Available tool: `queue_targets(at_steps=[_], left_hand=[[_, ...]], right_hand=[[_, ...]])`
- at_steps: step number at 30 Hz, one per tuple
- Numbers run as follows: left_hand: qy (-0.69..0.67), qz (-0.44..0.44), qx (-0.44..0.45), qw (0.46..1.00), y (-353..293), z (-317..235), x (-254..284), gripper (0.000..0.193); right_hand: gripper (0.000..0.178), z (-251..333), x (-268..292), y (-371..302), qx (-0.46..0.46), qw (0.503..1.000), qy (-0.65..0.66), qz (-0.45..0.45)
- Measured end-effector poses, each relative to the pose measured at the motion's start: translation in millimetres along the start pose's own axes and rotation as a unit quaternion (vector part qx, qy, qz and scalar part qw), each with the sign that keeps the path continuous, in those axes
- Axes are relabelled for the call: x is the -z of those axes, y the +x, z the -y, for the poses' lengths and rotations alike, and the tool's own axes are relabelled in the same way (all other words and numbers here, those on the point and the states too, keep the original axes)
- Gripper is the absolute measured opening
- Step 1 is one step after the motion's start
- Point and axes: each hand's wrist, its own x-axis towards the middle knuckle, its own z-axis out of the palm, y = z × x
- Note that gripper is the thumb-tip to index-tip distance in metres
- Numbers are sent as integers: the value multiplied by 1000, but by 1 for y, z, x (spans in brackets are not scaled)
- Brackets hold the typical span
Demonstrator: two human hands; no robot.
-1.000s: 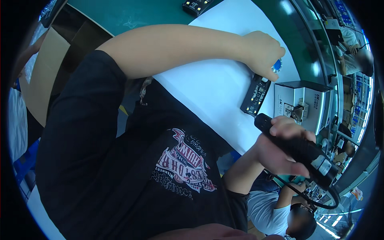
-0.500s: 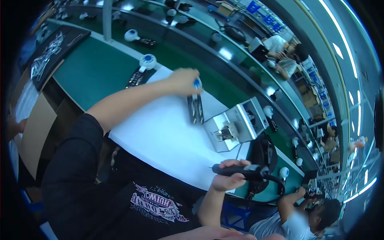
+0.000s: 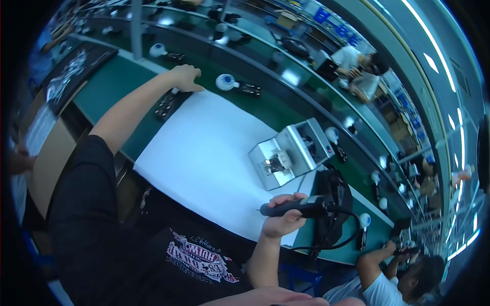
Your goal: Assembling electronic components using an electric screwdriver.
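Note:
My right hand [image 3: 286,217] is wrapped round a black corded electric screwdriver [image 3: 301,206], its thin tip pointing left over the edge of the white sheet. My left hand [image 3: 185,78] is at the sheet's far left corner, fingers apart. It reaches over the round head of a device whose black flat body [image 3: 166,104] shows below; whether it touches the head is hidden. To the right of that hand, a similar device with a white ball head and blue centre [image 3: 225,82] lies on the green strip beyond the sheet.
The white sheet [image 3: 194,148] covers the green bench. On its right stands a silver box-shaped screw feeder [image 3: 291,153], with a black bag-like item [image 3: 334,204] beside it. A black tray of metal parts [image 3: 69,76] is at far left. A co-worker [image 3: 383,285] sits at lower right.
My left hand has let go of the ball-headed device, now lying beyond the sheet, and moved left to another one. My right hand still holds the screwdriver, nearly unmoved.

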Motion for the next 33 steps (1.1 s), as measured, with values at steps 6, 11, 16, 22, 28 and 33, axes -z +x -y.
queue_targets(at_steps=[6,11,16,22,28,33], left_hand=[[-42,-100,-120,987,-40,26,-36,58],[-140,-67,-208,966,-62,-49,-39,58],[-198,-17,-293,935,-77,-133,-59,58],[-364,-50,-394,843,-58,-128,-101,59],[-336,-44,-378,862,-65,-131,-91,64],[-333,-92,-290,892,-90,-142,-95,63]], right_hand=[[88,-9,15,-7,-13,1000,-11,-25],[86,0,8,-5,-5,998,-63,4],[86,2,8,2,-33,994,-92,54],[87,5,-22,8,-48,994,-54,-86],[80,4,-1,30,-90,995,20,46],[76,22,-54,71,102,994,35,18]])
